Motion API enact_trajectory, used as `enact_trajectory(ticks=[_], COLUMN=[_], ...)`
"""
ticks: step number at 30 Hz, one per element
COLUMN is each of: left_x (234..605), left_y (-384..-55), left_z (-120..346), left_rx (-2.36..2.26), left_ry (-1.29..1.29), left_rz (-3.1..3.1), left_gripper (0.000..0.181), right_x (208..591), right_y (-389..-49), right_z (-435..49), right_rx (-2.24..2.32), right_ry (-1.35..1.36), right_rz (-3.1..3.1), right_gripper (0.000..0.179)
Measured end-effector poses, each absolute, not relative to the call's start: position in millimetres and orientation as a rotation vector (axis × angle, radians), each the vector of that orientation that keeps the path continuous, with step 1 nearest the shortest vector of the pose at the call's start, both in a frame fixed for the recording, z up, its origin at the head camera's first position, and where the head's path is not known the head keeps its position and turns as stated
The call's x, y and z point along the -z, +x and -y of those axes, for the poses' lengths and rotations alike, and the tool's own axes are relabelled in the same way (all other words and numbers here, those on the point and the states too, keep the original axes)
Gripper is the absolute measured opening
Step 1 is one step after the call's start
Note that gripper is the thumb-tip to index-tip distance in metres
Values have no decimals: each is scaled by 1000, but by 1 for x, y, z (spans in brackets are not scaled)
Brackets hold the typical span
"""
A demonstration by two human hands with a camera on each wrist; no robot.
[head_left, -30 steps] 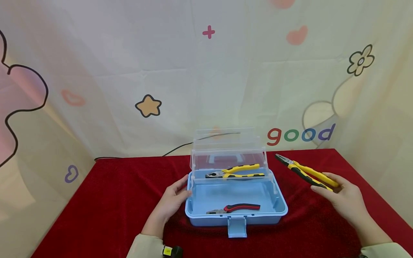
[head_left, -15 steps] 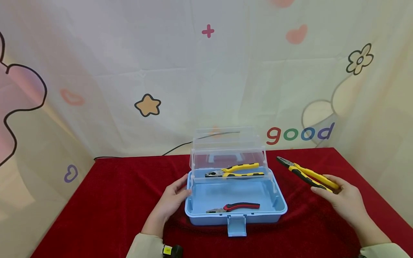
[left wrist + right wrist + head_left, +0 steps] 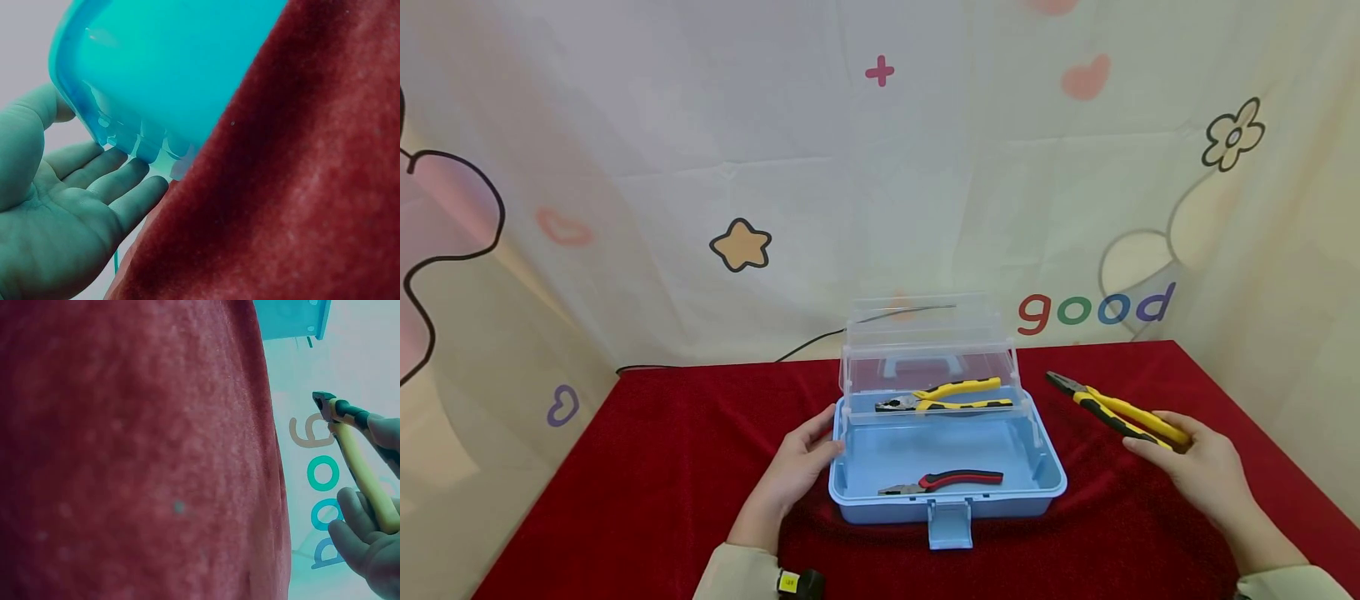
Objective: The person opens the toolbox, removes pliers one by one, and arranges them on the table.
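Note:
A light blue toolbox [image 3: 895, 511] sits with its clear lid [image 3: 917, 329] raised. My left hand [image 3: 801, 457] holds its left side, thumb over the rim and fingers against the outer wall, as the left wrist view also shows. To the right of the box, my right hand [image 3: 1210, 462] grips yellow-and-black pliers [image 3: 1135, 414] by the handles, jaws pointing up and left. Another pair of yellow-and-black pliers [image 3: 962, 389] lies at the back of the box, by the clear tray [image 3: 865, 417]. Red-and-black pliers [image 3: 962, 477] rest along the inside front, one handle showing.
Dark red cloth [image 3: 647, 483] covers the table. A pale printed curtain [image 3: 805, 200] hangs behind and at both sides. The latch [image 3: 950, 529] hangs down at the box's front. A thin dark cable [image 3: 812, 342] runs along the table's back edge.
The pliers in my right hand have tipped slightly, their jaws now a little lower and further right. My left hand keeps its place on the box. The whole view has shifted slightly.

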State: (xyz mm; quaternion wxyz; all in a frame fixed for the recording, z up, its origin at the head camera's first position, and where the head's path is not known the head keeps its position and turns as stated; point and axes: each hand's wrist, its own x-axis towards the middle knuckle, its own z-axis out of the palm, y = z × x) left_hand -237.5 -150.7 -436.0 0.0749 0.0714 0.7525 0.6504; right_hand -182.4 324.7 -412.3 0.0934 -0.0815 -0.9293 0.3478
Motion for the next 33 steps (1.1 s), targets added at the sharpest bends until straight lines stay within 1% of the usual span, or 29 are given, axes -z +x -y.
enact_trajectory(ticks=[7, 22, 33], left_x=[437, 436, 435], left_y=[-238, -236, -236], left_z=[151, 151, 151], left_rx=[-1971, -1959, -1959], left_ry=[217, 204, 210], left_rz=[-2245, -2240, -2241], left_gripper=[59, 59, 59], right_x=[413, 412, 412], right_y=[-184, -186, -187], right_z=[-324, -329, -331], right_rx=[-972, -991, -997], right_ry=[-228, -284, -318], right_rz=[2784, 2865, 2885], right_gripper=[71, 81, 83])
